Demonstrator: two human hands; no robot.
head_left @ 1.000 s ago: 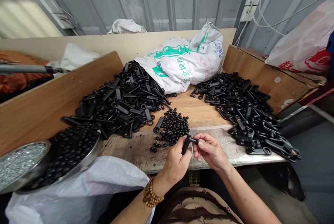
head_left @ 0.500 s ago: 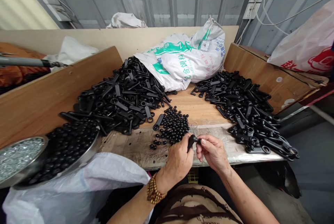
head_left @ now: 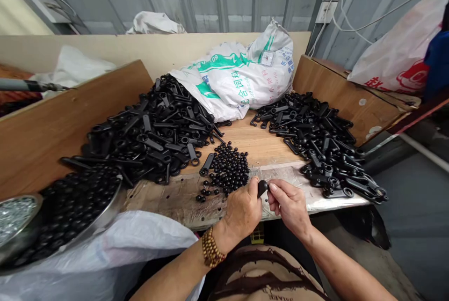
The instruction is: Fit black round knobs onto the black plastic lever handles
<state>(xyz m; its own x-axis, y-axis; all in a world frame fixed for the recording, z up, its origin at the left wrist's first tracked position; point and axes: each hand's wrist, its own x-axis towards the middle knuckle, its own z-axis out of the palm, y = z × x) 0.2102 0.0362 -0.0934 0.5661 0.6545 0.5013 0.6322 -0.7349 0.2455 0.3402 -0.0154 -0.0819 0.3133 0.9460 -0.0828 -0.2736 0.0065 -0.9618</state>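
My left hand (head_left: 242, 209) is wrapped around a black plastic crank handle (head_left: 262, 188), whose rounded end shows beyond the thumb. Against that end, the fingertips of my right hand (head_left: 288, 201) are pinched together; what lies between them is hidden. Just beyond my left hand lies a loose heap of small black balls (head_left: 229, 166), with a single black crank (head_left: 206, 164) at its left side. A large pile of black cranks (head_left: 157, 135) rises at the left, and another pile of cranks (head_left: 315, 142) spreads along the right.
At left, a metal bowl (head_left: 105, 214) holds black balls, beside a bowl (head_left: 37, 207) of shiny metal pieces. A white printed sack (head_left: 238, 78) lies at the back. Wooden side boards (head_left: 115, 88) flank the worktop (head_left: 168, 205). A white plastic bag (head_left: 140, 235) drapes in front.
The view has shifted slightly to the right. The narrow dark part between the handle's end and my right fingertips is now covered, and both hands sit closer together.
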